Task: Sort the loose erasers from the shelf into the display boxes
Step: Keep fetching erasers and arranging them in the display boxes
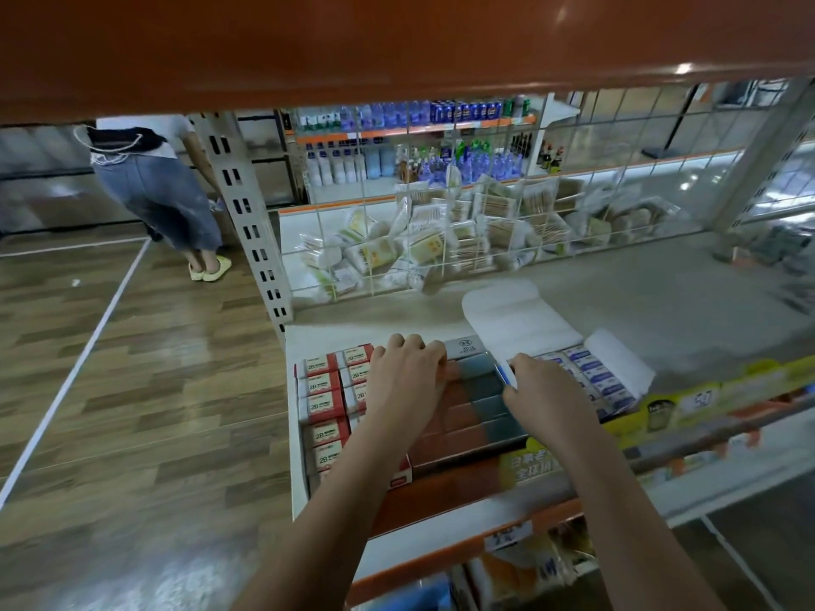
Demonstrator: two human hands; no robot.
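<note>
Three open display boxes stand side by side at the shelf's front left. The left box (296, 416) holds red-and-white 2B erasers (325, 401). The middle box (445, 471) holds long red-and-grey erasers (478, 405). The right box (635, 377), with its white lid (514, 321) folded back, holds blue-and-white erasers (600, 379). My left hand (408, 381) lies over the middle box, fingers curled over the far end of the red-and-grey row. My right hand (544, 392) sits at the seam between the middle and right boxes and pinches a blue-and-white eraser (504, 375) between thumb and fingers.
The grey shelf board (639, 297) stretches right behind the boxes, backed by a wire grid (441, 240) with packets behind it. An orange shelf (397, 41) hangs low overhead. Yellow price strips (701, 403) line the front rail. A person (154, 187) stands in the aisle at left.
</note>
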